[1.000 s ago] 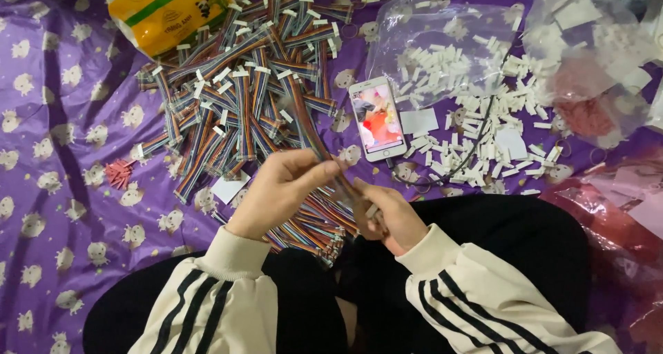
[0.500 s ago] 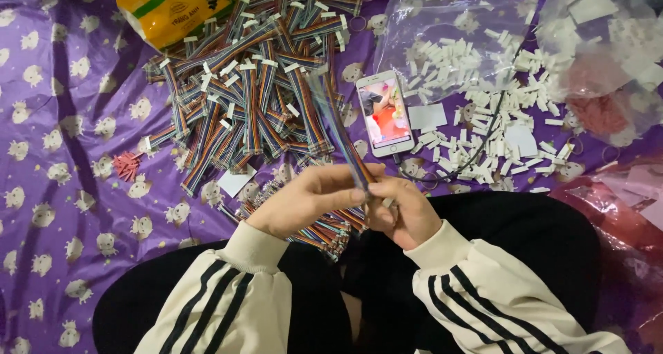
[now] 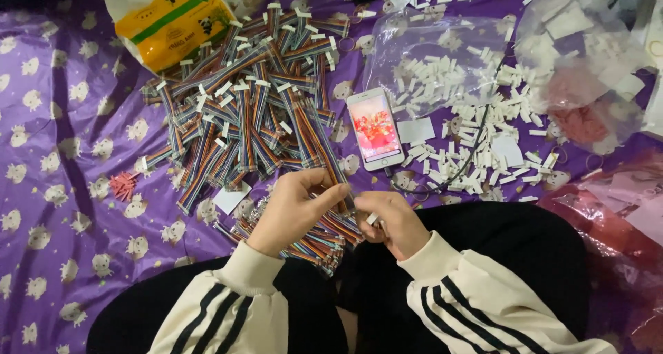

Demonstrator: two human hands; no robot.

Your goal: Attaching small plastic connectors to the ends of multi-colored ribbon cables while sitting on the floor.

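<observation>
- Holding one rainbow ribbon cable (image 3: 324, 143), the left hand (image 3: 293, 209) pinches it between thumb and fingers, closed tight on it.
- The right hand (image 3: 387, 219) is curled shut on the near end of the same cable, just beside the left hand. A small white plug (image 3: 373, 218) peeks out at its fingertips.
- A clear plastic bag (image 3: 428, 64) lies far above the hands, with little white plugs inside and more spilled out in front of it.
- Another clear bag (image 3: 587, 64) sits far to the right of the hands, holding white and red bits.
- A yellow packet (image 3: 169, 22) lies far up and to the left.
- A big pile of rainbow cables (image 3: 242, 112) lies just above the hands, and more cables rest under the left hand.
- A phone (image 3: 375, 128) with a lit screen lies just above the right hand.
- Everything rests on a purple cloth (image 3: 55, 188) with white animal shapes.
</observation>
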